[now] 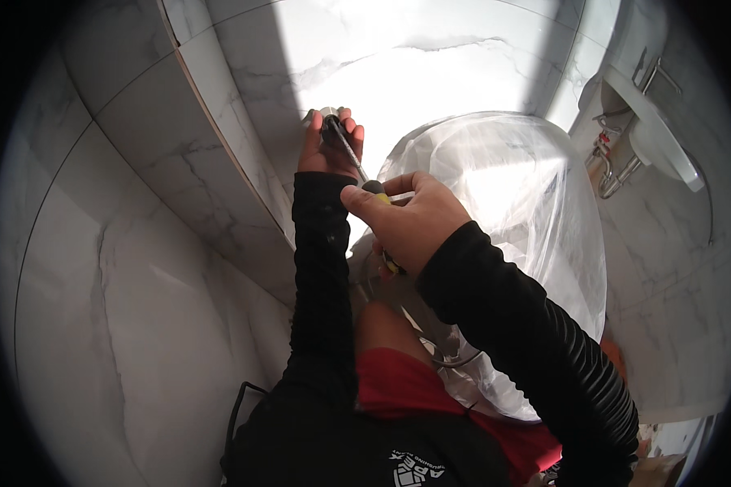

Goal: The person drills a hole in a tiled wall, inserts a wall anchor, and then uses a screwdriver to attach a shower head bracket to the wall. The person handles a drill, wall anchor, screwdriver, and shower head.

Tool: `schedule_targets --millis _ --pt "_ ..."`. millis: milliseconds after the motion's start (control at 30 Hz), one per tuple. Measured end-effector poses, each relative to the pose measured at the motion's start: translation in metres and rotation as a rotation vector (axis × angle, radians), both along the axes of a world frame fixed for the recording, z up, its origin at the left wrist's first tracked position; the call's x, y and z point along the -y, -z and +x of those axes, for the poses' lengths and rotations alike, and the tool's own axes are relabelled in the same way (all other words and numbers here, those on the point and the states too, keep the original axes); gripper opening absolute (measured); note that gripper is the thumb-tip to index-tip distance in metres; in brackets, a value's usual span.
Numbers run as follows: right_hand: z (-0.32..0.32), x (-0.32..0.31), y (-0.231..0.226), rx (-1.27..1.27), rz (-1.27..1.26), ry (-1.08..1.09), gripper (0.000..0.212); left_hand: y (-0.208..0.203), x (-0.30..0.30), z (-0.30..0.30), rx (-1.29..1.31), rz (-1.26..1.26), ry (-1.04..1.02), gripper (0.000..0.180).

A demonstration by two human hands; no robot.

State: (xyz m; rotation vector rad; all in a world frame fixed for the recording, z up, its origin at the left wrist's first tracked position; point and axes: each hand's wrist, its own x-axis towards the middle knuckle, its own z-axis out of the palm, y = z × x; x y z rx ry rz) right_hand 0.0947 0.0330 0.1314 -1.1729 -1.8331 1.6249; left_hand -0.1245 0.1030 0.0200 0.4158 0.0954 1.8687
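My right hand [418, 221] is closed around the yellow-and-black handle of a screwdriver [351, 149]. Its metal shaft points up and left, and the tip reaches a small dark round fitting [330, 127] with a pale, metallic-looking edge. My left hand [333, 150] cups that fitting with its fingers curled around it. What kind of fitting it is cannot be made out, and the tip's contact with it is hard to see.
Clear plastic sheeting [503, 187] covers a large rounded object on the right. A white washbasin [658, 142] with metal pipework hangs on the right wall. Marble-patterned tiles [154, 325] face the wall and ledge at left. Bright sunlight washes out the tiles ahead.
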Motion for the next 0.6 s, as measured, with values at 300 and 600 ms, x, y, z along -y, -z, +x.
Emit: schedule_targets --millis 300,600 --pt "-0.010 0.005 0.001 -0.236 -0.249 0.018 0.037 0.001 0.000 0.004 0.032 0.085 -0.039 0.039" --pt "-0.002 -0.008 0.009 -0.180 -0.232 -0.020 0.041 0.006 -0.002 -0.006 -0.018 0.111 0.044 0.045"
